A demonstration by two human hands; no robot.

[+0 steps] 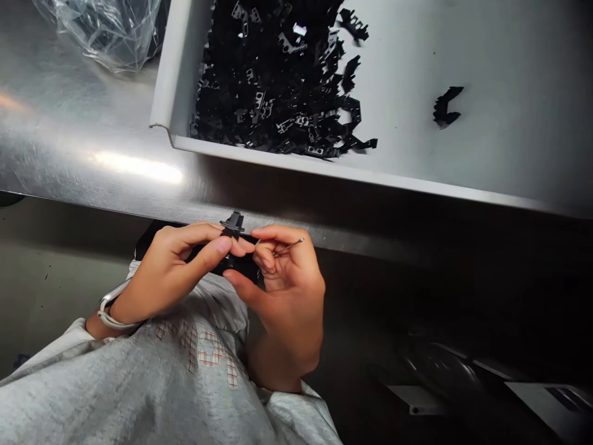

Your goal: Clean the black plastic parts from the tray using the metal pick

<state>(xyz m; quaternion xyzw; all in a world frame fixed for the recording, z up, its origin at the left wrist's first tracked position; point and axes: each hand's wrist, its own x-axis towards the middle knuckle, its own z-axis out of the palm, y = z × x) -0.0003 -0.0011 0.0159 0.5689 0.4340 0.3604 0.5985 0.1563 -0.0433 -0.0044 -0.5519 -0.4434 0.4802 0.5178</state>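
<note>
Over the near edge of the metal table, my left hand (188, 256) pinches a small black plastic part (233, 224) between thumb and fingers. The part's upper end sticks up past the fingertips; its lower portion is partly covered. Close on the right is my right hand (290, 284), palm turned up, thumb and forefinger near the part. Its curled fingers hold a thin metal pick-like tool (290, 246), whose tip points up and right. The rest of the tool is hidden in the fingers, so its exact kind does not show.
A white tray (278, 158) on the metal table (69, 148) holds a heap of black plastic parts (278, 80). One separate black part (447, 108) lies toward the tray's right. A clear plastic bag (115, 31) sits at the upper left.
</note>
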